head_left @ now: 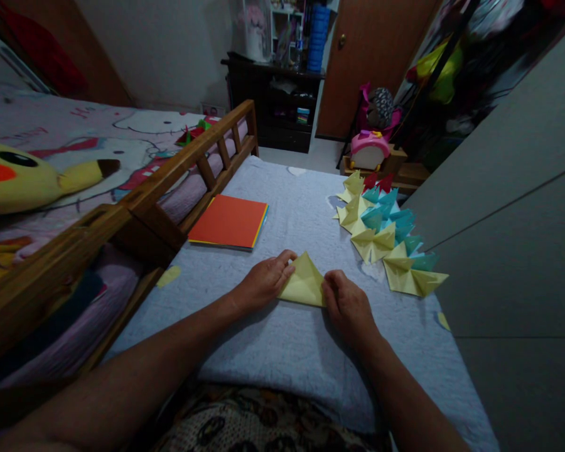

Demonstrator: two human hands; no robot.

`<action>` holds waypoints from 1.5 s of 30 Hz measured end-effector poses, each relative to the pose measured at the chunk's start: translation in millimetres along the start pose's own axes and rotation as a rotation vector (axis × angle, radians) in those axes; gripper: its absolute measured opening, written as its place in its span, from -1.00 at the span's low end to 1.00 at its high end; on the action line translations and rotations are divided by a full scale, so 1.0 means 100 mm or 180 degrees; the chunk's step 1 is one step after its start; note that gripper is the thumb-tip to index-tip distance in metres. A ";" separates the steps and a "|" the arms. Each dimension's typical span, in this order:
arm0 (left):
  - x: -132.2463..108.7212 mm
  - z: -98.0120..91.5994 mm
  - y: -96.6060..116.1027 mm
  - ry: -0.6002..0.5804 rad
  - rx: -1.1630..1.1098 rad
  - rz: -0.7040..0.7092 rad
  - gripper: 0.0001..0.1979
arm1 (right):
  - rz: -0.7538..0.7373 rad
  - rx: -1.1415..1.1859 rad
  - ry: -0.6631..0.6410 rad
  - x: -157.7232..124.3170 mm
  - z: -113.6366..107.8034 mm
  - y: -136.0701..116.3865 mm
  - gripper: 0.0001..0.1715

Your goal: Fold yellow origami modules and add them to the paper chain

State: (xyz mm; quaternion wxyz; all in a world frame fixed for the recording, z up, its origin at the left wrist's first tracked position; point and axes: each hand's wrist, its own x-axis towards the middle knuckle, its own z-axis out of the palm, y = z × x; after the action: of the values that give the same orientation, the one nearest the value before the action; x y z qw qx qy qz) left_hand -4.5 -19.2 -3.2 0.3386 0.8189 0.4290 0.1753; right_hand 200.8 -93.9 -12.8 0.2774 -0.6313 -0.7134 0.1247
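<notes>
A sheet of yellow origami paper (304,284), folded to a triangle with its peak pointing away from me, lies on the pale blue bedding. My left hand (265,279) pinches its left side, thumb and fingers closed on the edge. At the right corner my right hand (349,306) has its fingers curled round the paper. To the left is a square stack of coloured paper (230,221) with an orange sheet on top. On the right stand rows of folded paper pieces (375,241) in yellow, teal and red.
A wooden bed rail (188,164) runs along the left, with a yellow plush toy (23,179) on the bed behind it. A grey cabinet panel (513,251) borders the right. Farther off are a dark shelf unit (275,107) and a pink toy case (370,149).
</notes>
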 end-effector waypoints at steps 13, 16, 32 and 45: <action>0.04 0.12 -0.03 0.0054 0.1126 0.0219 -0.72 | -0.0040 -0.0254 -0.0078 0.00 -0.05 0.00 -0.69; 0.07 0.14 -0.04 0.0075 0.1161 0.0110 -0.78 | 0.0216 -0.0127 -0.0044 0.00 -0.02 0.01 -0.82; 0.08 0.15 -0.04 0.0030 0.1346 0.0189 -0.78 | 0.0458 0.0501 -0.0639 0.05 -0.19 0.11 -0.72; 0.09 0.17 -0.08 -0.0067 0.1575 0.0160 -0.75 | 0.0730 0.0718 -0.1182 0.09 -0.42 0.33 -0.78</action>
State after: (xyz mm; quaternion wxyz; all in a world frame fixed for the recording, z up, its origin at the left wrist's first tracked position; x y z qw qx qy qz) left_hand 5.5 -15.7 -20.9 0.1277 0.8890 0.4349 0.0648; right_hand 251.0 -86.7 6.4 0.1944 -0.6394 -0.6573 0.3482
